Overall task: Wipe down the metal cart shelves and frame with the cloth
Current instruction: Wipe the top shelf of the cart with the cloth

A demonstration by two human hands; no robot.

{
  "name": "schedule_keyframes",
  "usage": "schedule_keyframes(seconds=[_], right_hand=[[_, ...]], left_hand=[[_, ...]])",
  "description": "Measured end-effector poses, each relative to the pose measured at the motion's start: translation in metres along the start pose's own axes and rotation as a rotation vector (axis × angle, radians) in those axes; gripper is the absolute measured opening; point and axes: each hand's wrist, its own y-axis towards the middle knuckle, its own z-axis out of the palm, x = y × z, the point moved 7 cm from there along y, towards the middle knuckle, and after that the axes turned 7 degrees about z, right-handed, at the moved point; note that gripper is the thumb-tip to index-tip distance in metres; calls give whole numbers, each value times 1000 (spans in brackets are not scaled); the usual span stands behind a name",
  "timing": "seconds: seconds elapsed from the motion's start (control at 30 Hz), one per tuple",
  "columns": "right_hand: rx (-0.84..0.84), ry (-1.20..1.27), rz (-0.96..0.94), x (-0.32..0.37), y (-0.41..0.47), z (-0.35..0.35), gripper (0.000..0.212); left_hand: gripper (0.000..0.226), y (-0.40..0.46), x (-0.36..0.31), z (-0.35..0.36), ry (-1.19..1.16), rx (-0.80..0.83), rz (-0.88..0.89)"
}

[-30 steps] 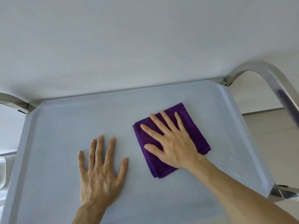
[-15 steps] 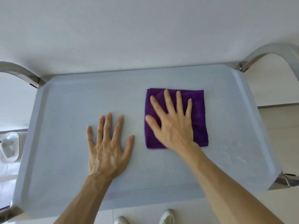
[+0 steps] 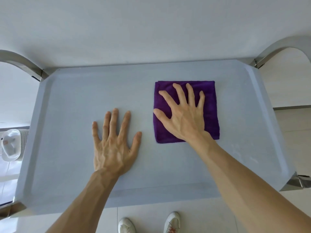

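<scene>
Right hand (image 3: 185, 118) flat on purple cloth (image 3: 210, 101), left hand (image 3: 114, 145) beside

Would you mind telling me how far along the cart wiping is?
Nothing looks finished. In hand: the right hand presses the purple cloth flat on the top shelf, while the left hand rests open on bare shelf. Left: pale smudges near the shelf's right edge, the curved frame bars, and any lower shelves, unseen here.
</scene>
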Motion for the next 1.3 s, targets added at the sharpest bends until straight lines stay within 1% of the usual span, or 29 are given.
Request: schedule_keyframes(seconds=[0.1,0.23,0.3,0.4,0.53,0.6,0.7,0.8,0.87,1.0,1.07,1.13,1.3], right_hand=[[-34,30,-21,20,-8,-2,62],[-32,93,-175,36,-73,2,60],[11,90,-242,29,-112,7,61],[58,46,-282,-10,-146,9,61],[80,-20,-231,-63,-131,4,61],[70,-50,-161,-70,-107,2,61],[27,-78,23,-52,-74,2,64],[-10,-21,172,-18,-67,3,66],[-35,30,161,3,-83,5,66],[-9,86,-76,27,-147,12,64],[21,81,-126,11,-166,12,63],[46,46,-112,-20,-172,9,61],[107,-74,77,-134,-169,-7,62]], left_hand=[[69,-1,0,0,1,-5,1],[71,-1,-1,0,5,-3,-1],[71,-1,-1,-1,3,-4,-4],[69,-1,0,-1,-12,-5,-6],[68,0,0,-1,-22,-1,-7],[68,0,0,-1,-18,2,-7],[68,0,0,-1,-13,-2,-6],[68,0,0,0,3,-10,-1],[68,0,0,0,3,-17,2],[68,-3,0,0,-10,-33,0],[68,-3,0,1,-18,-37,1],[68,-1,1,3,-29,-40,0],[68,-1,3,4,-33,-48,-4]])
